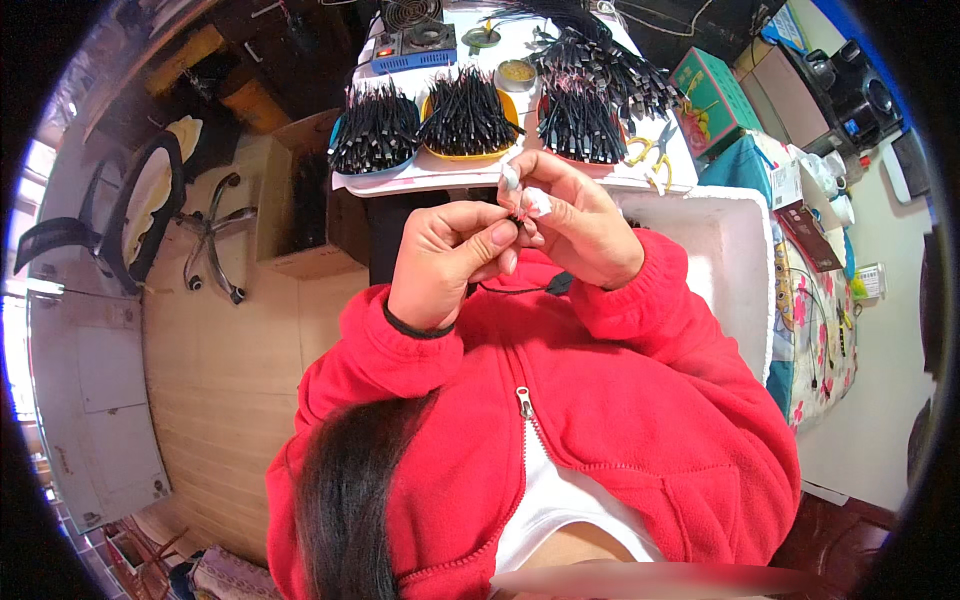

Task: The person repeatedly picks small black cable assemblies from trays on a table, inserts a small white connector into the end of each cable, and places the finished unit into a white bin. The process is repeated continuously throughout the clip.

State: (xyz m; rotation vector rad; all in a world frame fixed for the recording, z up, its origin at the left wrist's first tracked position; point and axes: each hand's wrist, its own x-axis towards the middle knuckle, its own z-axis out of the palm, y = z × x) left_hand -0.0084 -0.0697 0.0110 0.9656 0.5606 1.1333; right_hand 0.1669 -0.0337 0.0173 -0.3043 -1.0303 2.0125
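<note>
Both hands meet in front of my chest, just short of the table's near edge. My left hand (448, 252) is closed, its thumb and forefinger pinching a thin black cable (515, 221). My right hand (580, 220), with white wraps on its thumb and a fingertip, closes on the fine reddish wires (522, 212) at the cable's end. Fingers cover most of that end. Beyond them stand a blue tray (372, 170), a yellow tray (470, 155) and a reddish tray (590, 160), packed with upright black cables. Yellow-handled scissors (660, 160) lie to the right.
Farther back on the white table (455, 180) are a blue hotplate (415, 50), a small tin (516, 75) and a heap of black cables (620, 75). A white foam box (745, 230) and a green carton (712, 90) flank the right; a cardboard box (315, 262) sits left.
</note>
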